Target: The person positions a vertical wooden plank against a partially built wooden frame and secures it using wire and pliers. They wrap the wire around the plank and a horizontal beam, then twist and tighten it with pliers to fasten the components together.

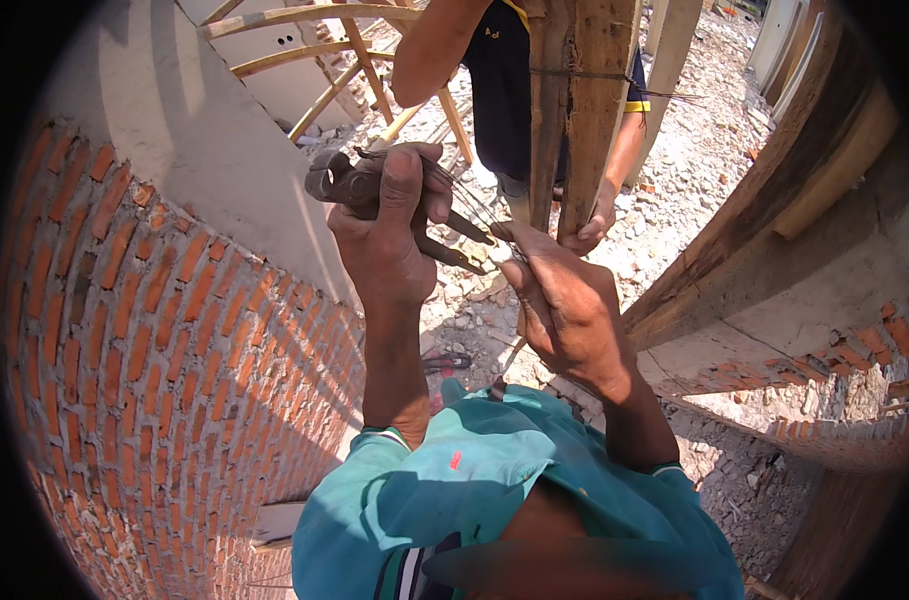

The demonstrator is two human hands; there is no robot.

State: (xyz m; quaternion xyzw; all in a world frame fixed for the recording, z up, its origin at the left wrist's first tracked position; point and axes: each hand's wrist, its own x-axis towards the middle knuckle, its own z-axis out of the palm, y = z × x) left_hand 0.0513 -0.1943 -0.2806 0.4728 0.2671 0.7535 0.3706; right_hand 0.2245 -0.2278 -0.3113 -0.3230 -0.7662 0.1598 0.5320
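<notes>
Overhead, from the head view, the left hand (389,225) is clenched around the handles of rusty pincers (349,185), whose rounded jaws point toward the picture's left, just above the knuckles. Thin strands of tie wire (464,200) run from beside the pincers down to the right hand (564,305), which pinches the wire's end between thumb and fingertips; the two hands sit just beside each other. Both forearms rise from teal sleeves (474,480) at the lower edge. Beyond the hands stands an upright pair of wooden posts (579,110), bound near the top by a loop of wire. Another person in a dark shirt (499,80) stands behind the posts, one hand (586,232) resting against their lower part. A red brick wall (174,330) curves along the left, with grey plaster above it, and a second brick ledge (834,370) lies at the right. Rubble covers the ground (694,170) between them, where bent wooden frames (314,50) lean near the top edge.
</notes>
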